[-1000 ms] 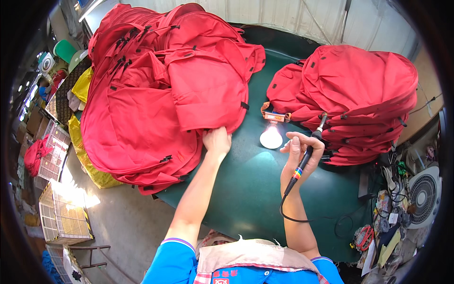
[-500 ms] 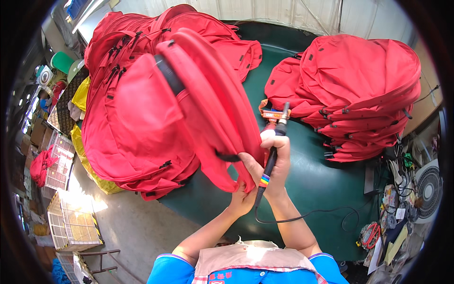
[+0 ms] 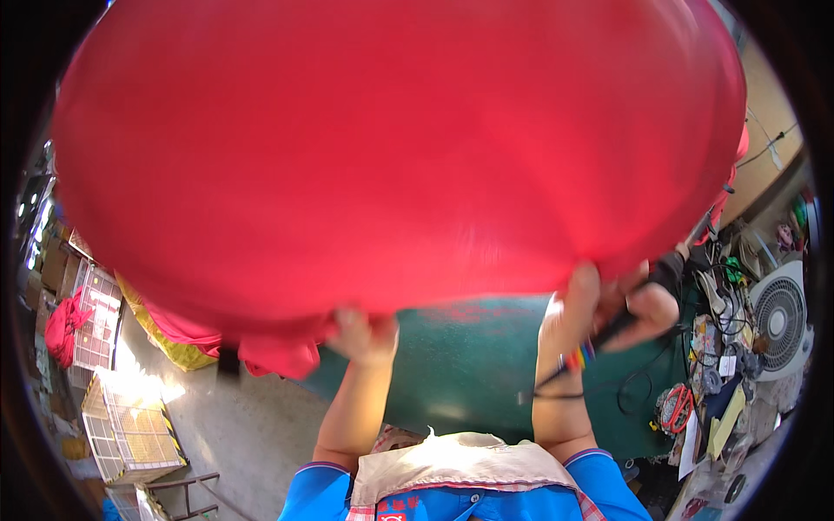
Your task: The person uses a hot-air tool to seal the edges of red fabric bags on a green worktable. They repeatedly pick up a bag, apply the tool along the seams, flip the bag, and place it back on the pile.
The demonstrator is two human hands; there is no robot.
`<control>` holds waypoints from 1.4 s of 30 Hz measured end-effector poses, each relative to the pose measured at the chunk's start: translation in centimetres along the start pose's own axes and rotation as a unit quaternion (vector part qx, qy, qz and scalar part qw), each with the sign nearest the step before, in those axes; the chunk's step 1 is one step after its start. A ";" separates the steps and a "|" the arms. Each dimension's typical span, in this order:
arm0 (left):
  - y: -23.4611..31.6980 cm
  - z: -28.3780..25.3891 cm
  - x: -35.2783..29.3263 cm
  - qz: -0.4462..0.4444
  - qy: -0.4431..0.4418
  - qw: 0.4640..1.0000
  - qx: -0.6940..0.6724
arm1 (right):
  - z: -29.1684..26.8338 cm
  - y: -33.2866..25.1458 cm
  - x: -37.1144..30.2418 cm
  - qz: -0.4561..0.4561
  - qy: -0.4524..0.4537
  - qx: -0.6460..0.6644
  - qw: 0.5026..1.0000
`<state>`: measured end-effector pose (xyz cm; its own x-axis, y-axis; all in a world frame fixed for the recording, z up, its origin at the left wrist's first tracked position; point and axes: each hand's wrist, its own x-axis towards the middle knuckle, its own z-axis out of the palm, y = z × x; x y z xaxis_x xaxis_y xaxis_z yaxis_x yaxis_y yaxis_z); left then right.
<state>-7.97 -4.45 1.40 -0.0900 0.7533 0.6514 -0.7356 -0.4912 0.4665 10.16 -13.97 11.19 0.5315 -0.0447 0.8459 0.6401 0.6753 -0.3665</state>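
A large red backpack [image 3: 391, 156] is raised before me, its broad panel filling the upper view and hiding most of the table behind. At its lower edge on the left, my left hand [image 3: 363, 334] is closed on the fabric. My right hand [image 3: 650, 306] is at the lower right edge, thumb against the fabric. Its fingers also wrap a soldering iron [image 3: 617, 330], a black corded handle with rainbow bands, its tip end pointing up and right. Motion blurs both hands and the bag.
Below the bag shows a dark green tabletop [image 3: 460, 373]. At right stand a white fan [image 3: 776, 321] and clutter with cords and red-handled scissors [image 3: 682, 410]. On the left are yellow material [image 3: 178, 347], a wire cage [image 3: 135, 425] and a metal frame [image 3: 187, 499].
The backpack has swung from edge-on at left to spread broadside across the view. My hands have moved apart, the left leftward and the right rightward with the iron.
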 end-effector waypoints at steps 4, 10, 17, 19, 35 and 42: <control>-5.6 4.3 1.5 -0.217 0.157 0.963 -0.027 | -1.9 8.7 -0.8 -0.098 -0.052 -0.255 0.961; -8.8 2.6 -0.8 -0.470 0.059 0.873 -0.120 | -2.1 13.8 -3.8 0.134 -0.143 -0.209 0.958; -9.3 3.3 0.4 -0.565 -0.106 0.818 0.023 | 0.2 12.2 -3.1 0.051 -0.232 -0.171 0.956; -9.1 3.3 0.1 -0.548 -0.123 0.827 0.036 | -1.1 10.6 -2.3 0.083 -0.243 -0.242 0.936; -9.6 3.0 -0.5 -0.437 -0.140 0.881 0.117 | -7.1 -1.4 -5.0 0.251 -0.349 -0.186 0.883; -8.7 3.7 -1.6 -0.439 -0.122 0.883 0.113 | -4.6 0.0 -0.1 0.461 -0.412 -0.144 0.773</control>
<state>1.01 -3.01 -1.49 0.6162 0.7840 0.0753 -0.2941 0.1403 0.9454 12.71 -17.38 9.35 0.3775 0.9216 0.0908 0.3601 -0.0557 -0.9313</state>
